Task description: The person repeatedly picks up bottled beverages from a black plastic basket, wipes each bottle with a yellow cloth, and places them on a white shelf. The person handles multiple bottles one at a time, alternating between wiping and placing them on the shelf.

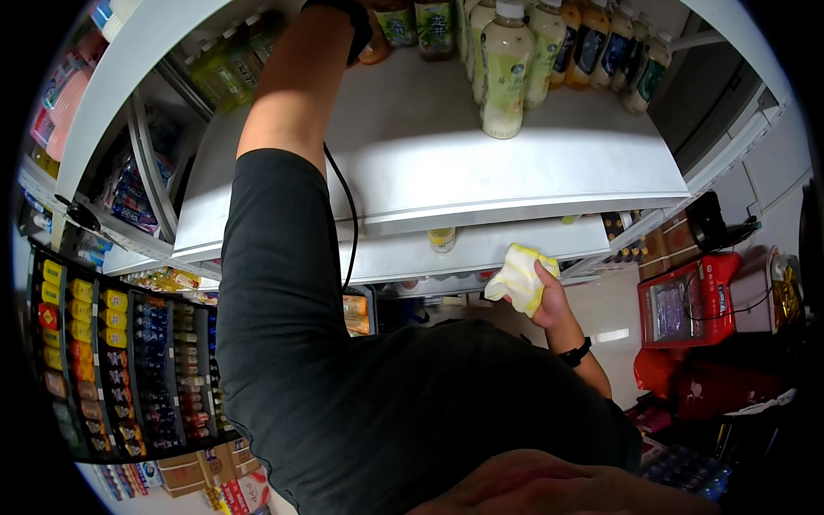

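A folded white cloth with yellow edging (516, 277) is gripped in my right hand (552, 301), in front of the lower shelf. My left arm stretches up over the white upper shelf (412, 154) to a black wristband at the top edge; the left hand itself is out of view. Close to that wrist stand tea bottles with green labels (434, 29). Right of them, a pale green-labelled bottle (507, 74) stands upright ahead of several similar ones. Amber and dark-labelled bottles (587, 48) fill the shelf's back right.
Green bottles (225, 74) stand at the shelf's back left. One short container (441, 239) sits on the lower shelf (393, 257). A black cable (351, 212) hangs beside my left sleeve. Stocked drink racks (129, 373) lie left; a red box (689, 299) stands right.
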The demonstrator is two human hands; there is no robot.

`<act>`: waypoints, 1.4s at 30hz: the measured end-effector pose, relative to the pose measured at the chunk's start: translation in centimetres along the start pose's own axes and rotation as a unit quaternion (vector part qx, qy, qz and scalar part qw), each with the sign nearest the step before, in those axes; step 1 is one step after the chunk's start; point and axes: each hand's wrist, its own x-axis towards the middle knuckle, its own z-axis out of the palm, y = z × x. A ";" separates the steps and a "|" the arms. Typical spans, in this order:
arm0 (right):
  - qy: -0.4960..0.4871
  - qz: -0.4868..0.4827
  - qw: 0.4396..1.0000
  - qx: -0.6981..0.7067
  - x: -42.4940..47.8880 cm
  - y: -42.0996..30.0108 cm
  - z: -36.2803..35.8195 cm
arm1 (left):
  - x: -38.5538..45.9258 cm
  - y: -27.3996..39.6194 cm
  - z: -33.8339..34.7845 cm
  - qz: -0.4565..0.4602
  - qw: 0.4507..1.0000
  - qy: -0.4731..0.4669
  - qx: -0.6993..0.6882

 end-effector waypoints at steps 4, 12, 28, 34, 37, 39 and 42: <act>-0.003 0.004 1.000 -0.010 -0.1 0.3 -0.1 | -1.4 -0.2 -1.2 0.040 0.999 0.030 0.013; -0.046 0.025 0.998 -0.019 -0.7 0.0 -0.7 | -7.7 1.9 -6.3 0.020 0.998 0.006 0.067; -0.163 0.154 0.974 -0.033 -2.3 2.9 7.2 | -38.7 10.9 -0.6 -0.022 0.753 0.054 -0.656; -0.111 0.126 0.982 -0.091 -2.0 9.8 9.8 | -44.4 15.1 10.1 -0.083 0.761 0.138 -0.629; -0.035 0.151 0.979 -0.135 -2.2 13.2 10.1 | -47.9 17.3 13.9 -0.066 0.520 0.165 -0.835; -0.026 0.162 0.976 -0.142 -2.7 15.3 9.0 | -50.4 17.3 17.4 -0.030 0.410 0.152 -0.899; 0.007 0.194 0.955 -0.225 -4.6 16.2 8.6 | -53.9 16.8 20.3 -0.091 0.233 0.123 -0.960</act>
